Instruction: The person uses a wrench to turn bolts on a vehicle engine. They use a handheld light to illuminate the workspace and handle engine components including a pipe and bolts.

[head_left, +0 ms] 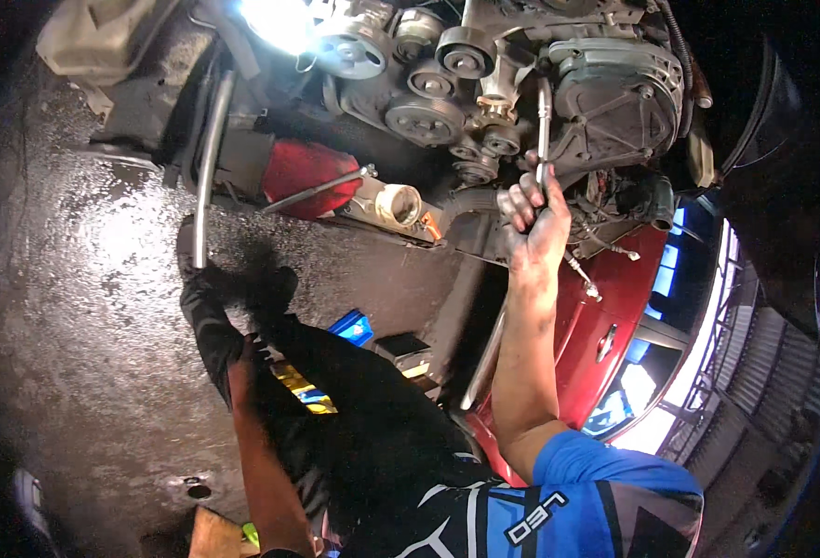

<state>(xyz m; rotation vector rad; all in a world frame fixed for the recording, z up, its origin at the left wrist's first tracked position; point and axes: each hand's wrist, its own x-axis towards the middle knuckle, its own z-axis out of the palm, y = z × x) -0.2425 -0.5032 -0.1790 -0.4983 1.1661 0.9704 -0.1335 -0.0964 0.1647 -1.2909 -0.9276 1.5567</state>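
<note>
My right hand [538, 219] is raised to the front of an engine, its fingers closed round the handle of a long silver ratchet [545, 116]. The tool points up from the fist, and its far end meets the engine beside a large grey cover [619, 107]. To the left of that end are several pulleys [426, 119]. Low on the left, my left hand [247, 352] rests by my dark trouser leg. Shadow hides its fingers, and I can make out nothing in it.
A bare metal tube [213, 172] slants down on the left. Below the engine lie a red cloth [307, 177], a thin rod and a pale round opening [398, 205]. A red car [605, 321] stands at the right. Blue and yellow boxes [352, 327] lie on the wet-looking floor [103, 325].
</note>
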